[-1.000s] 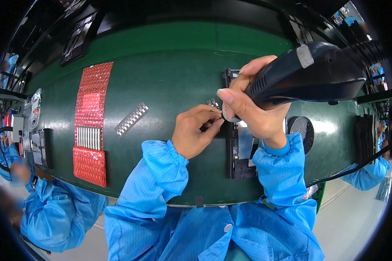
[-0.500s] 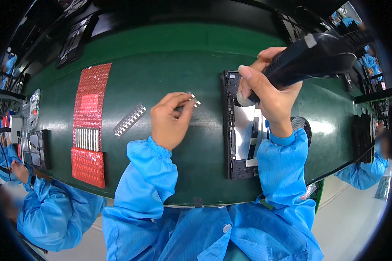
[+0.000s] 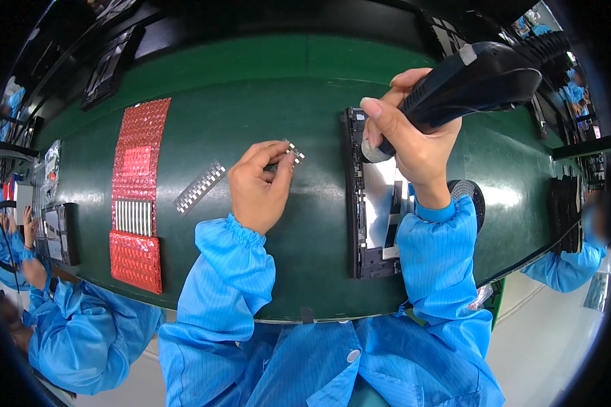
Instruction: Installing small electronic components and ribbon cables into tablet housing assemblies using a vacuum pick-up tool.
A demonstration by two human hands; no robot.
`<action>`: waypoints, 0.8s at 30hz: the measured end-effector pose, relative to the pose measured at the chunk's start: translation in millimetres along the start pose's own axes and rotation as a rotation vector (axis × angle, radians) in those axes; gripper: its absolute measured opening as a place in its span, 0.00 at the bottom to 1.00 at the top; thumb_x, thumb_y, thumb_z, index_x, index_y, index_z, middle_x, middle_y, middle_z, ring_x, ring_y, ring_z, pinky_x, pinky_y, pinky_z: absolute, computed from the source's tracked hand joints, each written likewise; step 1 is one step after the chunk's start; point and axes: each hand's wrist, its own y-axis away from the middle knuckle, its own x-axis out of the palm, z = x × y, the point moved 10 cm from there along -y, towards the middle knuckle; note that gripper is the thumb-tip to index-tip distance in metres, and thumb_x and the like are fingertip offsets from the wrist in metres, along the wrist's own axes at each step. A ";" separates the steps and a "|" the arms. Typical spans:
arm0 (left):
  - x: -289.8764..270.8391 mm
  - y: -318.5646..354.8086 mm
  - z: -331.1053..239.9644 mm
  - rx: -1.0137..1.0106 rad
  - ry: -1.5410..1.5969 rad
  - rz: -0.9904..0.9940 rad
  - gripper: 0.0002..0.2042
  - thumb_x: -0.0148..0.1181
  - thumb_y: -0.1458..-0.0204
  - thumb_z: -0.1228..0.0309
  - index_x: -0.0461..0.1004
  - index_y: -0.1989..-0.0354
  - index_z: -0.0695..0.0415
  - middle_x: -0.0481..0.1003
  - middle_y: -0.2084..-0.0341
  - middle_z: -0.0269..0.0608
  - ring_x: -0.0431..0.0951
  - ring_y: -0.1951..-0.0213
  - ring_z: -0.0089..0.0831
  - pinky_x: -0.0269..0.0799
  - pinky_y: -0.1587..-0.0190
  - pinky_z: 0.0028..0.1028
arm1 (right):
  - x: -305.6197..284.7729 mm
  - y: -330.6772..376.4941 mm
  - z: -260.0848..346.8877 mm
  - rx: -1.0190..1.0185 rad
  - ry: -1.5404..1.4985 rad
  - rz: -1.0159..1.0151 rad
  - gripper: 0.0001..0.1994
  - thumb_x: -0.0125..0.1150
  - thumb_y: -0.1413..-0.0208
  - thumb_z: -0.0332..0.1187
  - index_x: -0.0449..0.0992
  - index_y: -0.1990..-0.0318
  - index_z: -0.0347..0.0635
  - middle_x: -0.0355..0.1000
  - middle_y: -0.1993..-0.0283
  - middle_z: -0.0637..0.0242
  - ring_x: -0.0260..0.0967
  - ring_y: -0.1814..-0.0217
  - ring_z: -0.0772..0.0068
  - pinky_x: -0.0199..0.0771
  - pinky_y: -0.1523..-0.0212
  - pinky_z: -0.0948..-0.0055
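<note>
My left hand [image 3: 259, 186] is raised over the green table, thumb and forefinger pinching a short clear strip with small silvery pads [image 3: 294, 153]. My right hand [image 3: 421, 146] wraps round a black corded hand tool [image 3: 472, 85], whose exact kind I cannot make out. A pale rounded piece [image 3: 373, 152] shows at the tool's lower end. Beneath that hand lies an open black laptop-like chassis [image 3: 357, 224] with a silvery plate [image 3: 379, 203], partly hidden by my right hand and sleeve. Left of my left hand is a longer clear strip with silvery pads [image 3: 200, 188].
Red bubble wrap [image 3: 140, 136] lies at left, a row of silvery bars [image 3: 134, 217] resting in its pouch. A black round perforated thing [image 3: 470, 200] sits beyond my right sleeve. Another black chassis [image 3: 61, 234] is at far left, near a co-worker's blue sleeve [image 3: 88, 339].
Both hands have shifted slightly left in the picture, the right one with the tool. The short strip stays pinched in my left fingers. At left, the co-worker's hands have moved.
</note>
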 end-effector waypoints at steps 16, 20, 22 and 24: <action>-6.5 3.7 4.5 0.018 0.008 -0.058 0.08 0.57 0.52 0.82 0.75 0.62 0.69 0.75 0.63 0.46 0.79 0.66 0.27 0.75 0.74 0.18 | 24.2 7.0 -5.2 0.044 0.030 0.224 0.21 0.63 0.51 0.35 0.63 0.54 0.34 0.67 0.80 0.63 0.66 0.82 0.75 0.68 0.80 0.77; -7.9 0.7 1.1 0.026 -0.045 -0.067 0.09 0.57 0.52 0.82 0.74 0.61 0.69 0.75 0.63 0.46 0.79 0.67 0.27 0.75 0.73 0.18 | 23.3 5.7 -2.7 0.099 -0.013 0.256 0.45 0.37 0.52 0.72 0.58 0.45 0.33 0.66 0.76 0.60 0.66 0.79 0.71 0.68 0.77 0.73; -5.9 1.2 3.7 -0.008 -0.056 -0.034 0.10 0.56 0.49 0.81 0.73 0.58 0.67 0.74 0.61 0.42 0.78 0.64 0.26 0.75 0.70 0.18 | 18.5 6.3 -10.7 0.123 -0.028 0.239 0.48 0.26 0.53 0.76 0.60 0.48 0.33 0.66 0.75 0.59 0.65 0.79 0.70 0.68 0.77 0.72; -1.4 1.5 6.4 -0.039 -0.065 0.003 0.11 0.54 0.47 0.80 0.73 0.55 0.65 0.72 0.59 0.39 0.77 0.62 0.25 0.75 0.67 0.18 | 16.3 6.8 -15.6 0.124 -0.039 0.230 0.48 0.26 0.53 0.76 0.61 0.49 0.33 0.66 0.75 0.59 0.65 0.79 0.70 0.68 0.76 0.71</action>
